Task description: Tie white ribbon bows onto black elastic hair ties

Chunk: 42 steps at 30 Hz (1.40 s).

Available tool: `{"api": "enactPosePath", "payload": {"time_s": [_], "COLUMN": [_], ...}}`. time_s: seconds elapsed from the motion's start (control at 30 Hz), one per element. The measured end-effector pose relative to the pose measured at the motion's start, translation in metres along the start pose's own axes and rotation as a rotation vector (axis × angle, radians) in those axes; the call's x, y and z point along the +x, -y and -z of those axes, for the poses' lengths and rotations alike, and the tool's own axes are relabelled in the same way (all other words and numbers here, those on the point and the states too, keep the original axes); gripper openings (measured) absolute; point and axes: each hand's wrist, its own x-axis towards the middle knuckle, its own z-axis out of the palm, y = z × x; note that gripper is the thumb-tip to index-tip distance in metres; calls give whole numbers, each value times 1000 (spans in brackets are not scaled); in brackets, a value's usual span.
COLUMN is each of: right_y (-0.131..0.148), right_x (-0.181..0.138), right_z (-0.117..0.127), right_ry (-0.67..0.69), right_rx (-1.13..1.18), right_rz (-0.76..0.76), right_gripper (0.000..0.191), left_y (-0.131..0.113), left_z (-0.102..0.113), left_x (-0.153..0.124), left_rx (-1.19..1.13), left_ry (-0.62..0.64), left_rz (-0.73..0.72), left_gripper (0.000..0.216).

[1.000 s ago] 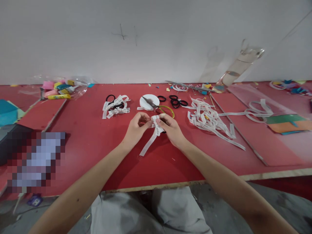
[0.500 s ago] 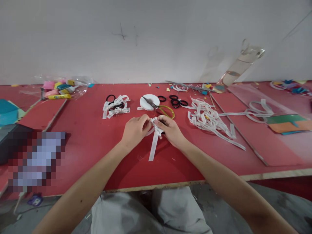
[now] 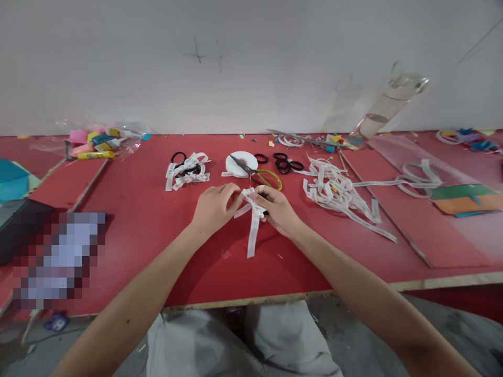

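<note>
A white printed ribbon strip (image 3: 253, 230) is pinched between both hands over the red table (image 3: 137, 225). My left hand (image 3: 215, 207) is closed on the ribbon's left part, fingers curled. My right hand (image 3: 277, 209) is closed on the ribbon's knot and on a black hair tie, which is mostly hidden under its fingers. One ribbon tail hangs down toward me, a shorter one sticks out to the left. Just behind my hands lie scissors (image 3: 257, 174) with yellow handles, across a white ribbon spool (image 3: 238, 163).
Finished ribbon-and-tie pieces (image 3: 187, 170) lie at left centre. Several black hair ties (image 3: 283, 163) sit by the spool. A heap of cut ribbon strips (image 3: 338, 192) spreads to the right. A clear bag of coloured items (image 3: 98, 142) is far left; coloured paper (image 3: 463, 198) far right.
The long ribbon tail swung from slanting left to hanging nearly straight down. My hands drew closer together and shifted slightly toward me.
</note>
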Motion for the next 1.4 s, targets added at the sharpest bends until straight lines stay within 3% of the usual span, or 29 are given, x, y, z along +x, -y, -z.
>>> {"api": "enactPosePath", "payload": {"time_s": [0.13, 0.6, 0.8, 0.97, 1.07, 1.2, 1.3, 1.4], "right_y": [0, 1, -1, -5, -2, 4, 5, 3], "right_x": [-1, -1, 0, 4, 4, 3, 4, 5], "right_z": [0, 0, 3, 7, 9, 10, 11, 12], "right_ry": [32, 70, 59, 62, 43, 21, 5, -7], "right_rx": [13, 9, 20, 9, -126, -323, -387, -397], "right_rz": [-10, -22, -7, 28, 79, 211, 299, 294], "right_gripper": [33, 32, 31, 31, 29, 23, 23, 32], "left_y": [0, 4, 5, -1, -2, 0, 1, 0], "left_z": [-4, -2, 2, 6, 3, -6, -10, -9], "left_x": [-1, 1, 1, 2, 1, 1, 2, 3], "left_rx": [-73, 133, -238, -664, -841, -892, -880, -896], "left_ry": [80, -25, 54, 139, 251, 302, 270, 238], "left_rz": [21, -121, -10, 165, 237, 214, 189, 208], "left_gripper": [21, 21, 10, 18, 29, 43, 42, 37]}}
